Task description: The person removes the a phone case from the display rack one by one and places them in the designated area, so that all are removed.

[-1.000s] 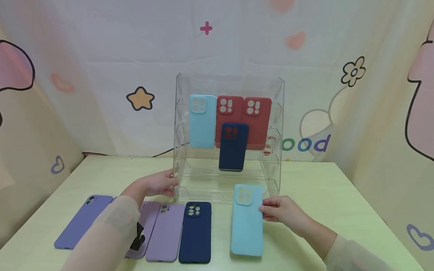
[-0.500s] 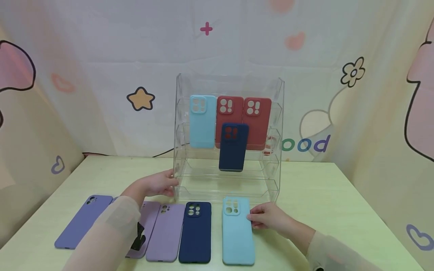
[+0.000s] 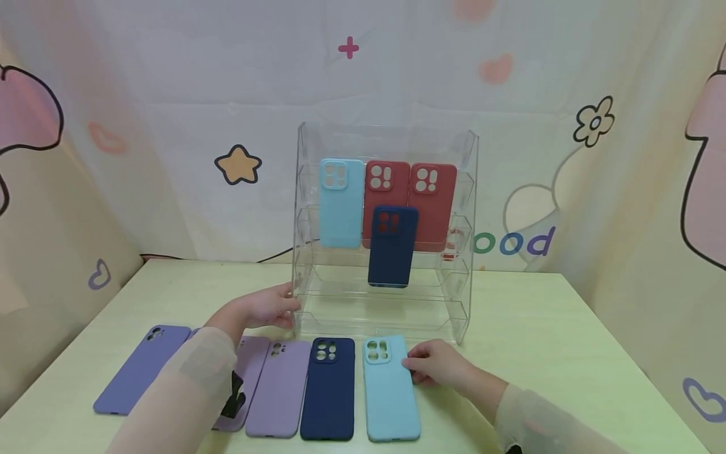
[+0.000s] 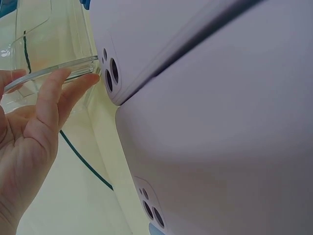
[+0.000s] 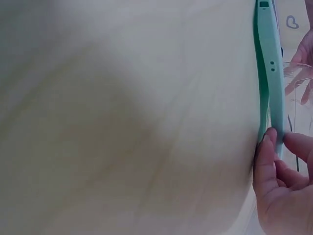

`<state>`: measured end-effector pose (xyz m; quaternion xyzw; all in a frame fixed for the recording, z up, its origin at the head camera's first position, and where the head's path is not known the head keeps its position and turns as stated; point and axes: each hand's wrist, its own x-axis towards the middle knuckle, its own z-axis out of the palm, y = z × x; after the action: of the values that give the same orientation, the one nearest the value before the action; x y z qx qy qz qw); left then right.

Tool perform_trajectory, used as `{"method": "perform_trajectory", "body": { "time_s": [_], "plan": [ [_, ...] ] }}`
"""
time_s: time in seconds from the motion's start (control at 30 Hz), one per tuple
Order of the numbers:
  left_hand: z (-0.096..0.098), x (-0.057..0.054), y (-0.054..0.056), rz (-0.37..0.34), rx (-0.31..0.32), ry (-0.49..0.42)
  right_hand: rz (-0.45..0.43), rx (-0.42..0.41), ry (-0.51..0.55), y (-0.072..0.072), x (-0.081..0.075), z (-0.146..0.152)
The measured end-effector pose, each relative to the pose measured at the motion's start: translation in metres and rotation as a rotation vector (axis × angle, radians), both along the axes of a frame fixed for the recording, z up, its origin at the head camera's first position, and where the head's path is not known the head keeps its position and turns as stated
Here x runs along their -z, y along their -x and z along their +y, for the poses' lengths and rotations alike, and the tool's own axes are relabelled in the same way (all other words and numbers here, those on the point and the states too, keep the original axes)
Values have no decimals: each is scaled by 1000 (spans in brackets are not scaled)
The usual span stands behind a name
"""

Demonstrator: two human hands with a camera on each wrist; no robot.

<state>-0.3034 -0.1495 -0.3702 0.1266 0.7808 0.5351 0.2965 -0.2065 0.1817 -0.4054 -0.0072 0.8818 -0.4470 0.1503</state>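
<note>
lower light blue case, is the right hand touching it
Touching: the right wrist view shows the right hand pinching the light blue case by its edge.

The light blue case [image 3: 391, 397] I pinch with my right hand [image 3: 439, 362] has the smooth, matt look of plastic, and the navy case [image 3: 328, 403] and lilac case [image 3: 278, 394] to its left share that finish. My left hand [image 3: 263, 308] grips a rack [image 3: 380, 326] of clear plastic, glossy along its edges. My left sleeve [image 3: 187, 378] is thin cloth; the far backdrop [image 3: 170, 75] is lightly creased cloth. The desk [image 3: 527, 328] looks smooth.
</note>
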Motion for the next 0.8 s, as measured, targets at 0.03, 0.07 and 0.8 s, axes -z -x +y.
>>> {"method": "perform_trajectory", "body": {
  "time_s": [0.03,0.07,0.8],
  "plan": [
    [0,0,0,-1,3,-2,1,1,-2,0,0,-1],
    [0,0,0,-1,5,-3,1,2,-1,0,0,-2],
    [0,4,2,-6,-5,-15,68,-78,18,4,-17,-8]
  ]
}}
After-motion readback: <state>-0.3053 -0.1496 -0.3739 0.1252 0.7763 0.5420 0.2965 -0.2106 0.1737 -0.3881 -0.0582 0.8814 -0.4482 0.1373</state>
